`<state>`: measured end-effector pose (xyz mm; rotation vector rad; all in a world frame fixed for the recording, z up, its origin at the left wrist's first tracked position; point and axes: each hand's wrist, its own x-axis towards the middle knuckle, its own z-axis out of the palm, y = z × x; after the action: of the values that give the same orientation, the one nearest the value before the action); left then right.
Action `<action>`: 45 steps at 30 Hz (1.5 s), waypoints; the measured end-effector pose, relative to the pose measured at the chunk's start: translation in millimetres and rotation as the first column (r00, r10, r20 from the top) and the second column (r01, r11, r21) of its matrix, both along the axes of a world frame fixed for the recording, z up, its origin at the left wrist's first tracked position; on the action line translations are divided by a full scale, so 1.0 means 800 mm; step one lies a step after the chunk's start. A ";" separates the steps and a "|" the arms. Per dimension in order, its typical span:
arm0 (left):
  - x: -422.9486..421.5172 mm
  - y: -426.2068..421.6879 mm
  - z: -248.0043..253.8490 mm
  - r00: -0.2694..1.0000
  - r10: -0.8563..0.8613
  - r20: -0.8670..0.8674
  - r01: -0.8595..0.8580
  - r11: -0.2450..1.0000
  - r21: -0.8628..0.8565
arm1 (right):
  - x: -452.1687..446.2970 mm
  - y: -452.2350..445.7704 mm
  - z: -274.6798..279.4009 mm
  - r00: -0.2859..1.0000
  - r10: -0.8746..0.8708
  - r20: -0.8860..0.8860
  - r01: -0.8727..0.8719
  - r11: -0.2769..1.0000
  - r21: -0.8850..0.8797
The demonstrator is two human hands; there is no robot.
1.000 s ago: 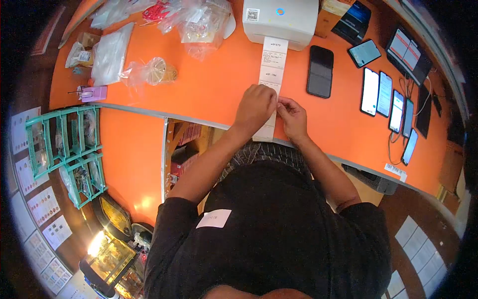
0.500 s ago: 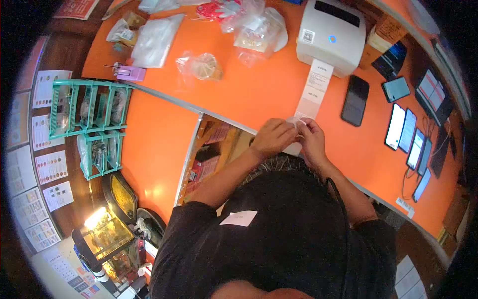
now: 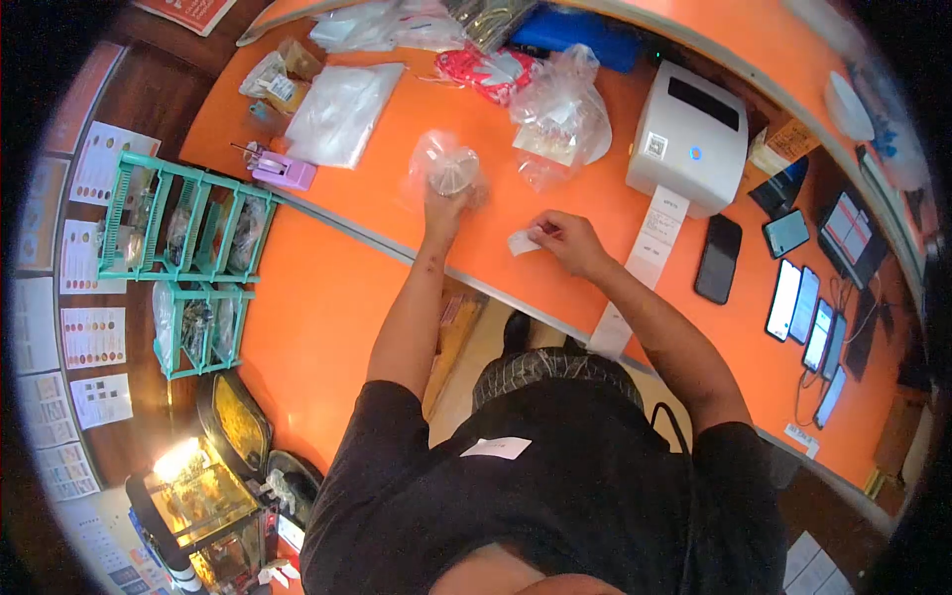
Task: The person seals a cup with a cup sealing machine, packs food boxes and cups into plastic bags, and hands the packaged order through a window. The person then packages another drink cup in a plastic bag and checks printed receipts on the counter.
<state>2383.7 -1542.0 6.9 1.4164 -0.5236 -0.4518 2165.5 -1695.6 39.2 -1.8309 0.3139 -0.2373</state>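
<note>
My left hand [image 3: 446,210] is closed on the near side of a small clear plastic bag [image 3: 451,171], over the orange table [image 3: 397,213]. To its right, my right hand [image 3: 567,241] pinches a small white label [image 3: 522,241] between thumb and fingers. Further right, a printed label strip [image 3: 650,243] hangs out of the white printer [image 3: 692,134] and reaches the table's front edge. A black phone [image 3: 718,260] lies beside the strip.
Clear bags [image 3: 342,114] lie flat at the back left, near a purple dispenser [image 3: 283,170]. A filled plastic bag [image 3: 563,119] stands left of the printer. Several lit phones [image 3: 783,300] lie at the right. A green rack [image 3: 188,223] is at the left.
Both hands have left the label strip. My left hand has moved left and taken hold of the small bag, while my right hand has come away with a label. The view has shifted.
</note>
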 end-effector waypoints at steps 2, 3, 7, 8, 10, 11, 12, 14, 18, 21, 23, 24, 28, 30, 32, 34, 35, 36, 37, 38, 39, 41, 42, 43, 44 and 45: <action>0.001 0.006 -0.002 0.998 -0.040 -0.043 0.037 0.997 -0.070 | 0.037 0.002 0.031 0.999 0.034 -0.016 -0.034 0.999 -0.015; -0.005 0.013 -0.004 0.996 -0.058 -0.068 0.050 0.993 -0.102 | 0.051 0.003 0.048 0.998 0.053 -0.028 -0.054 0.998 -0.019; -0.040 0.045 0.043 0.867 -0.272 -0.418 0.171 0.950 -0.262 | 0.088 0.018 0.102 0.985 0.171 -0.016 -0.172 0.973 -0.153; -0.045 0.051 0.051 0.853 -0.301 -0.426 0.183 0.938 -0.295 | 0.092 0.028 0.122 0.987 0.153 -0.040 -0.157 0.976 -0.152; -0.046 0.065 0.074 0.825 -0.349 -0.445 0.195 0.914 -0.356 | 0.101 0.046 0.136 0.993 0.099 -0.065 -0.108 0.983 -0.148; -0.046 0.075 0.087 0.808 -0.366 -0.462 0.191 0.904 -0.382 | 0.103 0.055 0.139 0.995 0.067 -0.072 -0.077 0.987 -0.141; -0.046 0.083 0.093 0.791 -0.383 -0.477 0.186 0.894 -0.408 | 0.105 0.064 0.142 0.996 0.036 -0.078 -0.046 0.990 -0.135; -0.041 0.094 0.094 0.774 -0.389 -0.500 0.157 0.882 -0.444 | 0.106 0.087 0.128 0.993 -0.104 0.051 0.113 0.962 -0.250; -0.040 0.106 0.117 0.765 -0.334 -0.550 0.034 0.874 -0.484 | 0.111 0.121 0.072 0.940 -0.315 0.133 0.342 0.878 -0.335; -0.024 0.097 0.069 0.896 -0.234 -0.379 0.030 0.880 -0.474 | 0.115 0.148 0.060 0.953 -0.064 0.296 0.256 0.694 -0.673; -0.022 0.097 0.072 0.893 -0.203 -0.402 -0.019 0.875 -0.485 | 0.118 0.185 0.076 0.963 -0.043 0.265 0.209 0.739 -0.641; -0.022 0.099 0.074 0.891 -0.191 -0.412 -0.038 0.872 -0.488 | 0.118 0.197 0.082 0.967 -0.038 0.252 0.191 0.760 -0.621; -0.010 0.103 0.079 0.894 -0.190 -0.405 -0.033 0.875 -0.483 | 0.120 0.202 0.084 0.988 0.005 0.154 0.102 0.728 -0.678; -0.005 0.107 0.082 0.863 -0.260 -0.433 0.014 0.869 -0.494 | 0.119 0.199 0.086 0.992 0.035 0.118 0.067 0.654 -0.754; -0.007 0.103 0.082 0.825 -0.263 -0.500 -0.026 0.867 -0.498 | 0.119 0.199 0.096 0.992 0.078 0.096 0.027 0.619 -0.785; -0.012 0.101 0.086 0.810 -0.237 -0.537 -0.075 0.866 -0.495 | 0.117 0.197 0.096 0.992 0.105 0.070 -0.013 0.643 -0.766; -0.013 0.100 0.089 0.818 -0.209 -0.537 -0.104 0.863 -0.494 | 0.116 0.192 0.092 0.992 0.114 0.062 -0.032 0.680 -0.733; -0.008 0.095 0.086 0.873 -0.162 -0.459 -0.092 0.871 -0.483 | 0.118 0.185 0.088 0.989 0.133 0.057 -0.055 0.713 -0.699; -0.003 0.091 0.082 0.919 -0.111 -0.379 -0.087 0.879 -0.469 | 0.115 0.181 0.080 0.996 0.075 0.041 -0.031 0.761 -0.648; 0.010 0.084 0.061 0.978 -0.039 -0.207 -0.055 0.901 -0.430 | 0.107 0.180 0.067 0.999 0.033 0.022 -0.014 0.803 -0.596; 0.023 0.084 0.058 0.998 0.022 -0.060 -0.044 0.923 -0.383 | 0.099 0.179 0.051 1.000 0.010 -0.001 -0.008 0.842 -0.540; 0.047 0.084 0.057 0.978 0.153 0.144 -0.102 0.945 -0.312 | 0.072 0.178 0.006 0.989 -0.040 -0.141 -0.051 0.809 -0.586; 0.056 0.084 0.059 0.955 0.219 0.201 -0.156 0.945 -0.287 | 0.060 0.174 -0.014 0.992 -0.010 -0.125 -0.077 0.739 -0.669; 0.065 0.082 0.054 0.928 0.314 0.201 -0.252 0.926 -0.282 | 0.048 0.168 -0.031 0.994 0.038 -0.104 -0.104 0.660 -0.744; 0.086 0.073 0.041 0.928 0.233 0.291 -0.106 0.913 -0.394 | 0.035 0.152 -0.051 0.993 0.064 -0.099 -0.116 0.679 -0.725; 0.097 0.079 0.043 0.932 0.216 0.290 -0.075 0.900 -0.429 | 0.031 0.141 -0.067 0.990 0.101 -0.098 -0.141 0.700 -0.701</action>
<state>2461.4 -1479.0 41.5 1.1112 -0.7308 0.0312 2190.0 -1582.9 -14.3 -2.6252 0.1336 -0.2351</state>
